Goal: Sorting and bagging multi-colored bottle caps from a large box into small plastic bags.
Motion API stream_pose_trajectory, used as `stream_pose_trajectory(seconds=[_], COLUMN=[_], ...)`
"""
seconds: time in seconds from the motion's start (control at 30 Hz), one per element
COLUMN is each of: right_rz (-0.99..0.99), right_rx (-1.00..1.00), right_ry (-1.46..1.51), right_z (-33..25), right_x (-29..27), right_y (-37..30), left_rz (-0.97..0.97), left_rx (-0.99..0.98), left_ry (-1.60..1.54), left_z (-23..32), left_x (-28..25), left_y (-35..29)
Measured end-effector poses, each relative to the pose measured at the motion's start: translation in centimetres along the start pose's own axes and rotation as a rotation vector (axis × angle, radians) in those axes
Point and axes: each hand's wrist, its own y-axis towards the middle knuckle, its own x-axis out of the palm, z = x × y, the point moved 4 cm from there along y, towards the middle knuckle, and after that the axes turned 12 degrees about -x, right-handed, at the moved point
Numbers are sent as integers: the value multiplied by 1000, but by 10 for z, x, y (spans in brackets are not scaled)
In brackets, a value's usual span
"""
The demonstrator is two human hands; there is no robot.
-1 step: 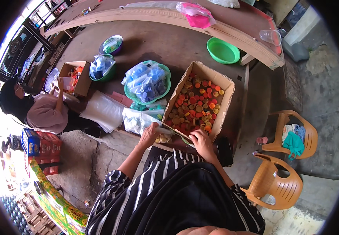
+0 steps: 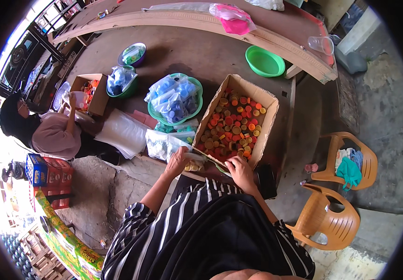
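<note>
My left hand (image 2: pixel 177 161) is closed on the edge of a clear plastic bag (image 2: pixel 195 164) with yellowish-tan caps in it, beside the near left corner of a cardboard box. My right hand (image 2: pixel 240 171) is at the near wall of that box (image 2: pixel 267 103), its fingers curled together; what they hold, if anything, is hidden. Many red, orange and tan bottle caps (image 2: pixel 229 120) lie loose in the box. Just left of my left hand lies a clear bag of whitish things (image 2: pixel 161 143). Behind it, a light green basin (image 2: pixel 199 100) is heaped with bags of blue caps (image 2: pixel 173 95).
A stack of clear plastic sheets or bags (image 2: pixel 120 133) lies further left. Beyond it a person (image 2: pixel 57 133) handles something by another box of caps (image 2: pixel 98 95). An empty green basin (image 2: pixel 265 61) stands at the far right. Two orange plastic chairs (image 2: pixel 327 217) stand right.
</note>
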Motion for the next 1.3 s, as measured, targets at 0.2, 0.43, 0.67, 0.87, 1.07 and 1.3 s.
stream_pose_trajectory(seconds=[0.2, 0.43, 0.67, 0.87, 1.07, 1.3], right_rz=[36, 34, 58, 22, 9, 10], right_rx=[-46, -36, -32, -49, -30, -30], right_ry=[-101, -231, -273, -280, -283, -295], right_z=[-12, -11, -10, -14, -13, -11], right_x=[5, 9, 8, 9, 10, 12], right_y=[6, 7, 7, 5, 6, 9], left_rz=[263, 426, 411, 274, 262, 280], left_rx=[193, 195, 300, 161, 144, 161], left_ry=[147, 49, 22, 202, 215, 228], left_z=[1, 46, 122, 102, 87, 85], left_x=[5, -3, -27, 5, 14, 15], left_y=[-14, -25, 24, 51, 59, 61])
